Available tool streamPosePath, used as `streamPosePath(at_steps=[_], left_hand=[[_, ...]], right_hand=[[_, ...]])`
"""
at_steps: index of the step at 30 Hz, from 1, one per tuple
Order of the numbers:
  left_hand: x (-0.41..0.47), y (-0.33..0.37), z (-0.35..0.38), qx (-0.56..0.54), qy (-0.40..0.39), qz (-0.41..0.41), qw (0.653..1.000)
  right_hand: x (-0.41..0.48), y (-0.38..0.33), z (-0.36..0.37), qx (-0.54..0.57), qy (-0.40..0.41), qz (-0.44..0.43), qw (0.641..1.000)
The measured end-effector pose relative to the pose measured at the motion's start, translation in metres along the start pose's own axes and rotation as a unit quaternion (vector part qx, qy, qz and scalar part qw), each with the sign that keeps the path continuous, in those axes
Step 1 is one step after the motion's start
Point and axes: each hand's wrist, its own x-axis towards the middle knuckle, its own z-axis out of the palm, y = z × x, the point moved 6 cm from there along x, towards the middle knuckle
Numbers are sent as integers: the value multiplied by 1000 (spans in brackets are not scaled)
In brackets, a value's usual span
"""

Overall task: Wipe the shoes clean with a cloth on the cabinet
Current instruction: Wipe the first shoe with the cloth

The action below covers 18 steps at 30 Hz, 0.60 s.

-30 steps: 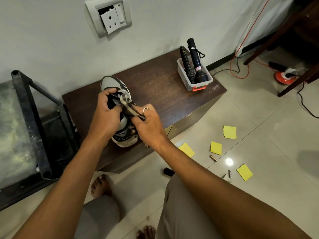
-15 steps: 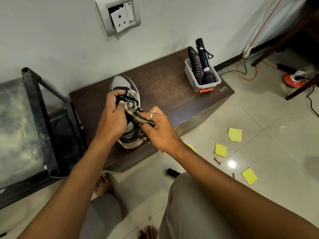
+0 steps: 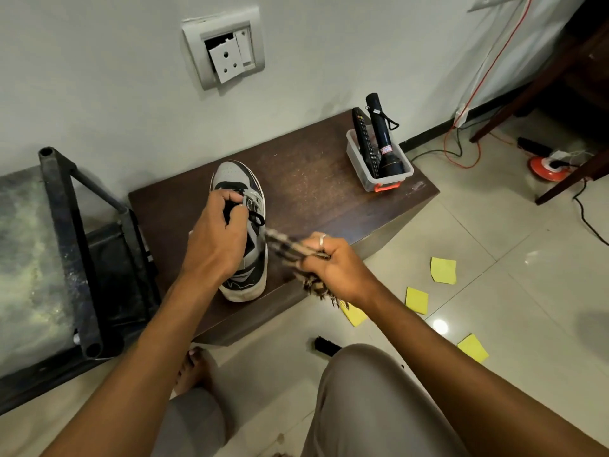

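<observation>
At the left half of the cabinet point(image 3: 313, 192), just beside a dark metal frame point(image 3: 66, 206), the left hand point(image 3: 217, 239) still clamps the shoe point(image 3: 255, 245) from above, fingers curled in around the black laces. The shoe stands upright with its heel at the front edge and its toe toward the wall. What has changed lies to its right. Half a second ago the striped cloth point(image 3: 285, 245) was pressed on the lace area with both hands touching. Now the right hand point(image 3: 333, 268), clenched round the bunched cloth, has drawn away toward the front edge. The cloth is blurred, and its upper end comes close to the shoe's right side; whether it still touches there is hard to tell. That reads as the end of one wiping stroke over the top, or a pull to regather the cloth for the next. The toe, sides and heel probably still need wiping, and only this one shoe is in view. At the right end a clear plastic box point(image 3: 357, 163) holds a torch point(image 3: 384, 143) and a remote point(image 3: 362, 140), untouched.
</observation>
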Motion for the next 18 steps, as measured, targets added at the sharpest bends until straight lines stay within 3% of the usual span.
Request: streamPosePath(at_steps=[4, 8, 13, 18], left_hand=[[5, 6, -1, 19, 39, 3, 999], [13, 1, -7, 9, 75, 11, 997], [17, -8, -6, -23, 29, -3, 999], [18, -13, -4, -30, 12, 0, 999]], right_hand=[[19, -1, -16, 72, 113, 35, 990], [54, -13, 0, 13, 99, 13, 995], [99, -21, 34, -60, 28, -24, 998], [79, -18, 42, -91, 4, -50, 995]])
